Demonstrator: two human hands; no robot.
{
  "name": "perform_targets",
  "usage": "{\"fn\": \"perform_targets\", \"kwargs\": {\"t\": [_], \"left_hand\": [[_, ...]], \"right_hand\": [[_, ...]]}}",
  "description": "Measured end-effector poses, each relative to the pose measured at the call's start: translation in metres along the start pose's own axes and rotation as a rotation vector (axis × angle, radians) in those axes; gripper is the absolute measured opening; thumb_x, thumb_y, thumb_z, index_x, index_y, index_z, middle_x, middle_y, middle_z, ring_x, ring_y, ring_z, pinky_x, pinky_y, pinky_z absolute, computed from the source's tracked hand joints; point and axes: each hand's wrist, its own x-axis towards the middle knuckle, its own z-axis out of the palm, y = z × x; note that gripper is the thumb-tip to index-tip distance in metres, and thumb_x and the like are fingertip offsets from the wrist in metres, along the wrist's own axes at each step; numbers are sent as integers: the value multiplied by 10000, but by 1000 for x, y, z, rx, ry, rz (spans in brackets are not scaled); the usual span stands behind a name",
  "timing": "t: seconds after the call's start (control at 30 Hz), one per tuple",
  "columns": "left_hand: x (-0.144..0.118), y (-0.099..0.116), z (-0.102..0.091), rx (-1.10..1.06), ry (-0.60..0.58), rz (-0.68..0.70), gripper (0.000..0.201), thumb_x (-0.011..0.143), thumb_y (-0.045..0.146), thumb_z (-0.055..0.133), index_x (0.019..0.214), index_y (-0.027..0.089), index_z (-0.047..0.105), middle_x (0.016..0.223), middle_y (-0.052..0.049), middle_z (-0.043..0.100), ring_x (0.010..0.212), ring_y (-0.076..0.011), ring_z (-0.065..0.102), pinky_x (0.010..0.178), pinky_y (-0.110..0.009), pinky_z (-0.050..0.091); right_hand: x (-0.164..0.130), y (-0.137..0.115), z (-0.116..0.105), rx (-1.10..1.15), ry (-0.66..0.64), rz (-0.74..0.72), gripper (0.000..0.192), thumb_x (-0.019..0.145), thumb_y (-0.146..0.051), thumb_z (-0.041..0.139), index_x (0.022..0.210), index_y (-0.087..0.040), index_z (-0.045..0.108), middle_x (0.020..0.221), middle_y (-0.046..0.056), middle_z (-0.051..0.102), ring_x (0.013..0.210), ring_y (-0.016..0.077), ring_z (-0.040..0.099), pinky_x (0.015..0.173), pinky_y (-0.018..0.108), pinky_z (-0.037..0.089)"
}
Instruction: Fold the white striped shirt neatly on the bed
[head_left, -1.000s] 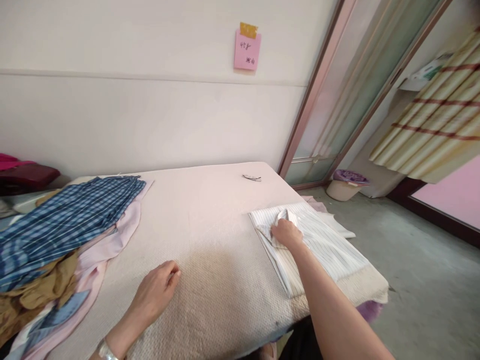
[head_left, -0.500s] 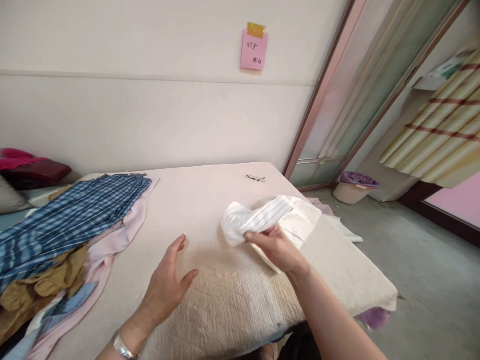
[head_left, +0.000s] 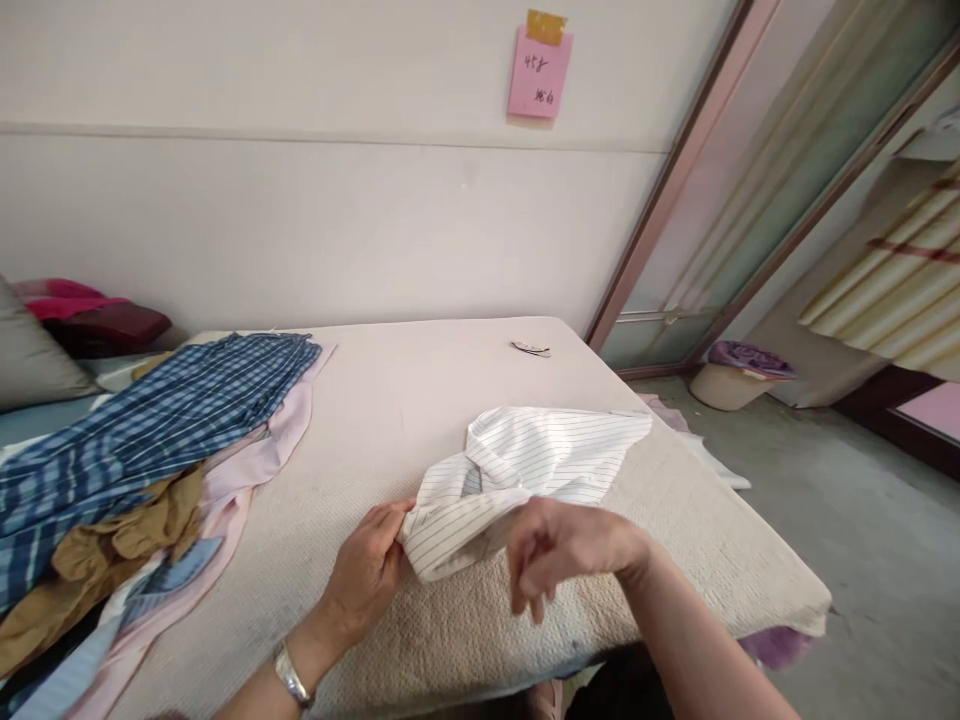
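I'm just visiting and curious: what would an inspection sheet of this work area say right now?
Surface: cream textured table cover, faintly stained near the front edge.
Job's things: white striped shirt, crumpled, lying mid-table.
Clutter: pile of clothes at the left, blue plaid on top; a small clip-like thing near the far edge, too small to identify.
Grips: left hand pinches the shirt's near end; right hand is raised just in front of the shirt, fingers curled, blurred.
Cables: nothing seen.
Surroundings: pink note taped to the wall; basket on the floor by a glass door; striped curtain at the right.
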Motion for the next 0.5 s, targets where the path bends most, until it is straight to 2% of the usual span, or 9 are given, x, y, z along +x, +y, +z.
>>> {"fn": "perform_targets", "kwargs": {"t": [0.1,0.17,0.2,0.23,0.27,0.33,0.37,0.43,0.5], "left_hand": [[1,-1,2,16,-9,-13,501,874,44,390,1280,192,643,1328,-104,676,1274,-227,595,1117,-442,485],[1,0,2,39,-17,-9,505,825,8,399,1212,201,661,1329,-93,678,1276,-223,593,1116,-431,487],[1,1,2,51,-23,3,508,794,-8,408,1176,208,664,1343,-88,671,1289,-225,584,1122,-429,482],[1,3,2,62,-29,19,518,759,-21,419,1153,214,661,1369,-84,655,1308,-229,570,1130,-430,474],[1,4,1,70,-34,32,542,729,-29,428,1155,219,653,1394,-82,639,1319,-233,561,1129,-430,473],[1,8,0,68,-45,33,628,706,-24,446,1257,229,610,1415,-87,619,1301,-238,578,1095,-416,500],[1,9,0,58,-57,29,679,717,-15,453,1338,236,566,1422,-89,612,1292,-235,589,1082,-406,511],[-1,10,-1,30,-96,44,767,759,4,457,1483,257,449,1454,-87,589,1318,-225,580,1106,-396,497],[-1,8,0,15,-155,88,756,801,23,460,1513,277,435,1525,-85,529,1388,-225,529,1158,-402,452]], "right_hand": [[-8,13,-27,-47,585,-197,304,932,-443,637,805,-171,682,758,46,728,628,133,647,598,243,484],[2,23,-39,-200,968,-207,230,966,-363,543,921,-182,676,863,63,735,760,159,663,674,263,505],[10,29,-44,-333,1085,-162,207,952,-279,516,1037,-187,682,993,80,742,886,180,673,753,281,520],[18,33,-47,-491,1128,-102,311,911,-184,500,1173,-199,668,1153,92,723,1026,199,662,837,302,521],[26,37,-49,-651,1101,-47,493,854,-98,483,1308,-223,627,1308,91,671,1146,211,630,912,315,507],[40,42,-50,-897,946,10,818,752,8,442,1510,-296,487,1522,62,525,1290,213,562,987,311,473],[45,43,-49,-965,857,23,921,723,29,430,1570,-333,407,1581,49,460,1318,212,547,991,302,468],[51,43,-45,-1030,738,58,1021,710,39,422,1623,-396,279,1636,35,379,1317,211,556,974,288,470],[55,41,-38,-1083,684,103,1013,744,22,422,1631,-430,232,1654,43,340,1275,218,587,949,293,474]]}}
